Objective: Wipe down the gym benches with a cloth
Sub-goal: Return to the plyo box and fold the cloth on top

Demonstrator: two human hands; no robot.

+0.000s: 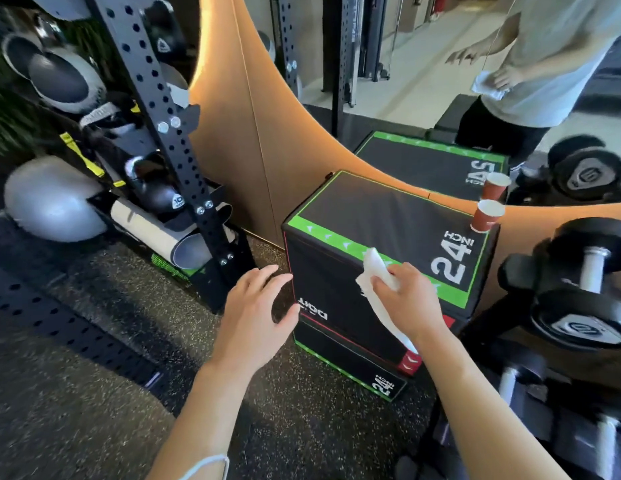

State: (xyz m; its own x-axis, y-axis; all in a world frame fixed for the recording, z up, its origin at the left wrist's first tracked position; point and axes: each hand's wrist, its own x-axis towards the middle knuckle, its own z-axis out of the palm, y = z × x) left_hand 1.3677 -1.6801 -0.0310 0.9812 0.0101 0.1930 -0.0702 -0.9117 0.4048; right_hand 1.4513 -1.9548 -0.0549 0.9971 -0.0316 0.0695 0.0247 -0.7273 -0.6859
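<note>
A black padded jump box [378,216] with green edging and "24 INCH" printed on it stands against a mirrored wall. My right hand [409,299] grips a white cloth [375,268] at the box's near top edge; part of the cloth hangs down the front face. My left hand [257,310] hovers with relaxed, spread fingers just left of the box's corner, holding nothing.
A red paper cup [486,216] stands on the box's far right corner. Dumbbells on a rack [586,282] fill the right side. A black perforated rack [170,133] with balls and rolled mats stands to the left. The mirror [440,81] reflects a person holding a cloth.
</note>
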